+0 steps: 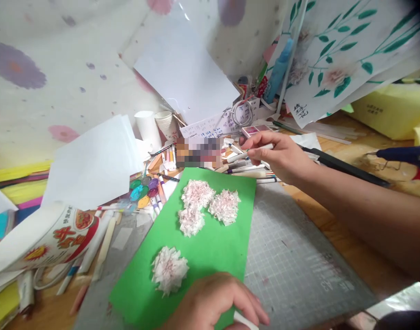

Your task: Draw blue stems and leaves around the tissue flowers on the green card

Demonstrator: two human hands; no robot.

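My right hand [282,153] is raised over the pens at the far end of the green sheet [223,252]. A slim white marker [238,157] lies between its thumb and fingers. At the bottom edge, my left hand [213,300] rests over the near part of the sheet, its fingers curled around a white piece [245,320] that the frame cuts off. Three ruffled, pale pink-white paper flowers sit grouped on the sheet: an upper one [197,193], a right one [225,206] and a lower one [191,221]. Another flower [170,270] lies apart, nearer me.
A grey cutting mat [292,247] lies beneath the sheet. Paint pots [144,190] and scattered markers crowd the back left. A printed paper cup [65,236] lies at left. A glue gun [406,158] is at right, beyond my forearm. White cups [148,130] stand behind.
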